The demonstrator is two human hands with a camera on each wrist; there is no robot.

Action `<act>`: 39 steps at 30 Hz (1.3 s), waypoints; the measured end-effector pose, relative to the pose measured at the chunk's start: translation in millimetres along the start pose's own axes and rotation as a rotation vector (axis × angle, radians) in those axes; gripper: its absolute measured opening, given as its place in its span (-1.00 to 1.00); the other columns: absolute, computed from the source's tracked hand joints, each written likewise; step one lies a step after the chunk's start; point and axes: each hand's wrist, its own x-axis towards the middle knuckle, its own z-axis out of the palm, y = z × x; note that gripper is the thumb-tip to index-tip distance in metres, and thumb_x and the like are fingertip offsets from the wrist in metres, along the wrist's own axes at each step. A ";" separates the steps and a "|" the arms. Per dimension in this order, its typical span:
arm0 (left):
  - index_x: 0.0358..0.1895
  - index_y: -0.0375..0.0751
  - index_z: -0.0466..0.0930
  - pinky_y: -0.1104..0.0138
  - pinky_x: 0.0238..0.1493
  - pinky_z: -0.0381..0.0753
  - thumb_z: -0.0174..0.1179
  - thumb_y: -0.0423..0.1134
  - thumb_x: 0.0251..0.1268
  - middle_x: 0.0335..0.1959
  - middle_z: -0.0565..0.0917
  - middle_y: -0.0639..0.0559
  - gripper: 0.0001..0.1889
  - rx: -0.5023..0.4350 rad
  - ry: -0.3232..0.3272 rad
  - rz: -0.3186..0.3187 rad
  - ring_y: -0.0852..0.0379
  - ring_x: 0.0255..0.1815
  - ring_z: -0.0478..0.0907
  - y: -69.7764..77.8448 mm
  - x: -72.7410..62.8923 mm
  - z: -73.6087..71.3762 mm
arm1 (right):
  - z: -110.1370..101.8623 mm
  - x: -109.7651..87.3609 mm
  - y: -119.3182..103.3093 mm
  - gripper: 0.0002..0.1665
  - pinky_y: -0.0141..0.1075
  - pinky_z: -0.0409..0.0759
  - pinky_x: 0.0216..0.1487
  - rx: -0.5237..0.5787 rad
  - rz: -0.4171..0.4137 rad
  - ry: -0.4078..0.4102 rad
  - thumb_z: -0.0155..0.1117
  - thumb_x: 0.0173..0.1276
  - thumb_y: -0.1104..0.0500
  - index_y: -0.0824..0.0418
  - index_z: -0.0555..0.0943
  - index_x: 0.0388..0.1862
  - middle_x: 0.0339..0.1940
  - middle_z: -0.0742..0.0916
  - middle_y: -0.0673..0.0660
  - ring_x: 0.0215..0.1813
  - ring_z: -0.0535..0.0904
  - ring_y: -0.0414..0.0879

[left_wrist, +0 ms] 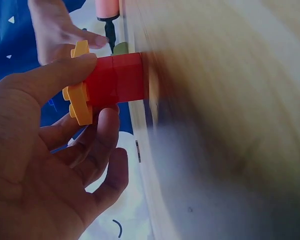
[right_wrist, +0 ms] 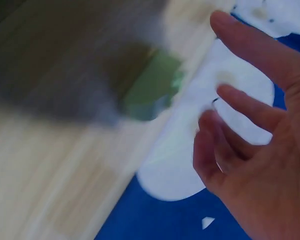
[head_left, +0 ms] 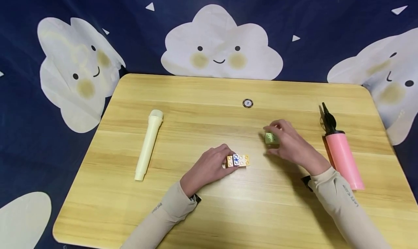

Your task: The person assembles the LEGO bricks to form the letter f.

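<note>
Near the middle of the table, my left hand (head_left: 212,164) pinches a stack of toy building bricks (head_left: 242,160) between thumb and fingers. From above, the stack shows orange-yellow studs and a white piece with a blue print. The left wrist view shows its red lower bricks (left_wrist: 115,78) under an orange brick (left_wrist: 80,103), close over the tabletop. To the right, my right hand (head_left: 290,144) hovers over a green toy brick (head_left: 269,138), thumb and fingers spread around it. In the right wrist view this green brick (right_wrist: 152,87) is blurred and apart from the fingers.
A cream toy microphone (head_left: 148,145) lies on the left of the wooden table (head_left: 196,107). A round chip (head_left: 248,103) lies toward the back. On the right is a pink hand pump (head_left: 344,158) with a black nozzle. A blue cloud-patterned curtain (head_left: 140,35) hangs behind the table.
</note>
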 end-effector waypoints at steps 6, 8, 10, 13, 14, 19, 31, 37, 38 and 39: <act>0.00 -0.18 0.69 0.47 -0.41 0.37 0.40 0.02 0.24 -0.19 0.60 0.14 -0.60 0.016 -0.008 -0.002 0.30 -0.44 0.39 2.0 0.2 -0.1 | 6.2 1.1 24.7 -0.17 0.28 0.37 0.15 -0.032 0.037 0.003 0.67 -0.05 0.25 0.42 0.52 0.22 0.17 0.50 0.47 0.17 0.40 0.39; 0.00 -0.18 0.69 0.47 -0.41 0.36 0.39 0.02 0.24 -0.17 0.60 0.14 -0.60 0.019 -0.013 -0.004 0.30 -0.44 0.38 3.0 0.1 -0.2 | 8.1 0.6 27.9 -0.27 0.26 0.38 0.15 -0.030 0.035 -0.009 0.63 0.01 0.26 0.43 0.56 0.17 0.14 0.54 0.45 0.16 0.43 0.37; 0.00 -0.18 0.69 0.47 -0.40 0.36 0.39 0.03 0.25 -0.16 0.60 0.14 -0.60 0.024 -0.018 -0.006 0.30 -0.44 0.38 3.3 0.0 0.2 | 9.4 0.3 29.2 -0.37 0.25 0.39 0.15 -0.026 0.027 -0.011 0.59 0.05 0.27 0.42 0.59 0.11 0.11 0.56 0.43 0.14 0.46 0.35; 0.01 -0.17 0.69 0.47 -0.39 0.36 0.39 0.02 0.25 -0.17 0.59 0.15 -0.60 0.019 -0.022 -0.009 0.31 -0.43 0.38 3.3 0.0 0.5 | 10.4 -0.1 29.8 -0.49 0.24 0.41 0.13 -0.032 0.012 -0.001 0.54 0.09 0.30 0.41 0.63 0.03 0.07 0.59 0.40 0.12 0.49 0.33; 0.02 -0.17 0.69 0.46 -0.39 0.36 0.39 0.02 0.25 -0.18 0.59 0.15 -0.60 0.016 -0.023 -0.011 0.31 -0.43 0.39 3.2 0.1 0.5 | 10.4 -0.2 29.7 -0.52 0.24 0.42 0.13 -0.035 0.009 0.003 0.53 0.09 0.31 0.41 0.63 0.01 0.06 0.60 0.40 0.11 0.50 0.32; 0.04 -0.17 0.68 0.45 -0.38 0.38 0.38 0.03 0.25 -0.20 0.58 0.15 -0.58 0.009 -0.033 -0.016 0.31 -0.42 0.40 3.4 0.1 0.7 | 9.8 -0.7 27.1 -0.58 0.18 0.50 0.08 -0.054 0.006 0.007 0.49 0.12 0.33 0.43 0.64 -0.02 0.00 0.64 0.37 0.04 0.55 0.30; 0.02 -0.16 0.69 0.45 -0.41 0.37 0.38 0.03 0.25 -0.18 0.60 0.14 -0.59 0.025 -0.020 -0.010 0.28 -0.43 0.39 1.6 0.2 -0.5 | 6.8 0.7 -13.5 -0.58 -0.05 0.64 -0.19 -0.055 -0.194 0.135 0.54 0.02 0.31 0.40 0.67 -0.11 -0.21 0.69 0.24 -0.21 0.62 0.09; -0.01 -0.16 0.70 0.44 -0.41 0.38 0.40 0.01 0.24 -0.22 0.60 0.14 -0.62 0.024 0.002 0.009 0.28 -0.43 0.39 0.7 2.1 -0.9 | 0.5 0.2 -41.2 -0.53 -0.12 0.66 -0.15 -0.028 -0.312 0.151 0.58 0.01 0.25 0.38 0.67 -0.09 -0.17 0.70 0.21 -0.17 0.63 0.04; -0.01 -0.15 0.70 0.44 -0.41 0.39 0.40 0.01 0.24 -0.22 0.60 0.14 -0.62 0.026 0.004 0.011 0.28 -0.43 0.40 0.4 2.3 -0.9 | -0.3 -0.1 -44.8 -0.53 -0.13 0.66 -0.14 -0.029 -0.319 0.146 0.58 0.01 0.23 0.38 0.67 -0.08 -0.16 0.70 0.21 -0.16 0.62 0.03; -0.01 -0.15 0.70 0.44 -0.41 0.39 0.40 0.01 0.24 -0.22 0.60 0.14 -0.62 0.028 0.005 0.014 0.27 -0.43 0.40 0.2 2.5 -1.0 | -0.9 -0.3 -48.3 -0.53 -0.13 0.66 -0.13 -0.030 -0.325 0.139 0.58 0.02 0.22 0.37 0.67 -0.08 -0.16 0.70 0.19 -0.16 0.62 0.02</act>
